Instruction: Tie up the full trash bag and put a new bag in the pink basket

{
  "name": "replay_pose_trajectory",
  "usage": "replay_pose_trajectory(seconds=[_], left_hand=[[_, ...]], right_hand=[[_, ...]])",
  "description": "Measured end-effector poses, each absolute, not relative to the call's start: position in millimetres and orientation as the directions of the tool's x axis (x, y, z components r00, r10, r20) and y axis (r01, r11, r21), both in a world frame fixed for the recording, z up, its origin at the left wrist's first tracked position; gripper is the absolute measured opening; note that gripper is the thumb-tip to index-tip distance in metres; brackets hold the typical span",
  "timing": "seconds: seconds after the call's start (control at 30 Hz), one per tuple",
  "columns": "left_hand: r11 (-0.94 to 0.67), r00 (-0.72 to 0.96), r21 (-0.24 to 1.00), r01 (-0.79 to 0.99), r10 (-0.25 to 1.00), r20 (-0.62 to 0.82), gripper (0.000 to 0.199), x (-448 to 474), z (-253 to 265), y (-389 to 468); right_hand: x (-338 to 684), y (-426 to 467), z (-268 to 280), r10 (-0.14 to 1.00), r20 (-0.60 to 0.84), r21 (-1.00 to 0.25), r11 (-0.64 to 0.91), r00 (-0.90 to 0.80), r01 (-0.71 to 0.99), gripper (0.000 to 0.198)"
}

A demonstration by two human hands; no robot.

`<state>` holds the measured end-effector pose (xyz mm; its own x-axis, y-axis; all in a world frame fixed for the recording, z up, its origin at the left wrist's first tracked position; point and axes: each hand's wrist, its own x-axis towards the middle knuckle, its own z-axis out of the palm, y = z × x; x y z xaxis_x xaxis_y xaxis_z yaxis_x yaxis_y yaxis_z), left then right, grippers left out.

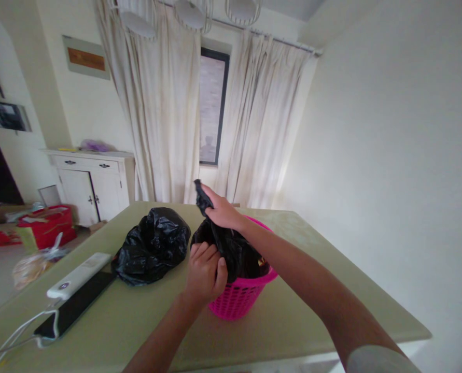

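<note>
A pink plastic basket (pixel 236 300) stands on the pale green table (pixel 301 290), lined with a black rubbish bag (pixel 236 254). My right hand (pixel 221 210) is above the basket, closed on the gathered top of that bag and lifting it up. My left hand (pixel 203 272) grips the bag's near side at the basket's rim. A second black bag (pixel 151 246), full and bunched, lies on the table just left of the basket, apart from both hands.
At the table's left edge lie a white remote-like device (pixel 79 274) and a black flat device (pixel 75 308) with a white cable. A white cabinet (pixel 93 186), red boxes (pixel 46 225) on the floor and curtains (pixel 168 114) stand behind. A wall is close on the right.
</note>
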<state>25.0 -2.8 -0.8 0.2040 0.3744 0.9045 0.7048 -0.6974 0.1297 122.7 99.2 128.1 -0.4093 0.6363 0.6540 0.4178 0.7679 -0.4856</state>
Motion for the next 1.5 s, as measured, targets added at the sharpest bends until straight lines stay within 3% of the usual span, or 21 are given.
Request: replay_pose_trajectory(seconds=[0.07, 0.13, 0.2, 0.27, 0.37, 0.4, 0.5, 0.57, 0.6, 0.7, 0.77, 0.83, 0.9, 1.0, 1.1, 1.17, 1.27, 1.37, 1.43, 1.5], left_hand=[[-0.695, 0.218, 0.122, 0.708, 0.38, 0.899, 0.03, 27.1, 0.3, -3.9], [-0.697, 0.236, 0.108, 0.709, 0.379, 0.895, 0.03, 26.9, 0.6, -5.8], [-0.691, 0.236, 0.105, 0.715, 0.38, 0.894, 0.03, 24.1, -2.5, -8.7], [-0.683, 0.207, 0.124, 0.72, 0.381, 0.901, 0.026, 18.4, -10.5, -11.9], [-0.692, 0.117, 0.14, 0.708, 0.311, 0.943, 0.015, 5.0, -29.5, -14.1], [-0.697, 0.073, 0.142, 0.703, 0.268, 0.961, 0.018, -0.6, -35.7, -13.5], [-0.696, -0.072, 0.215, 0.685, 0.229, 0.971, 0.054, -19.6, -46.5, -6.9], [-0.677, -0.07, 0.323, 0.661, 0.373, 0.925, 0.074, -33.1, -45.6, 0.8], [-0.662, -0.051, 0.393, 0.638, 0.473, 0.88, 0.074, -39.6, -43.4, 5.4], [-0.602, 0.006, 0.618, 0.506, 0.718, 0.696, 0.05, -55.8, -34.6, 20.8], [-0.569, 0.019, 0.705, 0.423, 0.784, 0.621, 0.044, -62.4, -27.4, 31.9], [-0.548, 0.06, 0.717, 0.43, 0.81, 0.583, 0.053, -65.3, -16.7, 43.3], [-0.522, 0.128, 0.673, 0.523, 0.83, 0.544, 0.065, -64.2, -0.6, 54.6], [-0.56, 0.34, 0.508, 0.655, 0.818, 0.463, 0.068, -55.3, 30.0, 70.1], [-0.618, 0.481, 0.378, 0.689, 0.781, 0.399, 0.039, -43.8, 56.7, 80.6], [-0.632, 0.452, 0.401, 0.664, 0.766, 0.457, 0.03, -39.9, 69.3, 82.8], [-0.681, 0.25, 0.572, 0.457, 0.716, 0.652, 0.027, -40.2, 83.9, 76.3], [-0.639, 0.002, 0.766, 0.073, 0.768, 0.64, 0.023, -37.8, 99.4, 58.3], [-0.515, -0.019, 0.826, -0.229, 0.851, 0.525, 0.023, -29.5, 111.3, 42.4], [-0.387, 0.047, 0.818, -0.425, 0.893, 0.447, 0.02, -16.4, 123.6, 25.2]], right_hand=[[98.0, 65.2, 146.0, 0.508, 0.537, -0.524, 0.827, -0.674, 0.206, 0.068], [92.7, 30.7, 163.8, 0.424, 0.542, -0.597, 0.802, -0.726, 0.022, 0.065], [107.0, 4.7, 177.1, 0.429, 0.622, -0.631, 0.77, -0.655, -0.094, 0.06], [137.0, -7.9, 184.0, 0.484, 0.75, -0.619, 0.755, -0.451, -0.217, 0.052], [199.8, -5.6, 181.4, 0.508, 0.854, -0.463, 0.841, 0.114, -0.281, 0.044], [222.7, -1.8, 176.9, 0.48, 0.833, -0.428, 0.874, 0.276, -0.228, 0.043], [288.2, 8.8, 152.1, 0.504, 0.69, -0.544, 0.834, 0.52, -0.087, 0.039], [323.8, 11.4, 129.1, 0.514, 0.571, -0.616, 0.784, 0.64, -0.079, 0.035], [337.9, 11.1, 117.3, 0.512, 0.516, -0.647, 0.758, 0.687, -0.079, 0.034], [364.2, 6.2, 88.3, 0.522, 0.399, -0.753, 0.656, 0.754, -0.055, 0.04], [369.6, 2.2, 77.5, 0.543, 0.349, -0.825, 0.564, 0.764, -0.024, 0.053], [367.5, -1.3, 73.5, 0.588, 0.316, -0.872, 0.488, 0.745, -0.015, 0.066], [360.5, -4.7, 74.4, 0.659, 0.31, -0.891, 0.453, 0.685, -0.033, 0.07], [348.0, -11.3, 79.3, 0.747, 0.334, -0.886, 0.457, 0.575, -0.079, 0.066], [346.8, -16.6, 80.9, 0.745, 0.379, -0.857, 0.506, 0.549, -0.095, 0.055], [357.4, -16.2, 77.6, 0.672, 0.422, -0.821, 0.568, 0.609, -0.057, 0.044], [381.4, -10.9, 70.5, 0.605, 0.442, -0.854, 0.509, 0.662, 0.105, 0.04], [386.1, -11.7, 72.9, 0.569, 0.511, -0.86, 0.342, 0.644, 0.379, 0.051], [365.8, -19.6, 83.2, 0.474, 0.701, -0.708, 0.374, 0.533, 0.598, 0.058], [328.7, -29.6, 97.7, 0.409, 0.878, -0.435, 0.466, 0.249, 0.771, 0.062]])
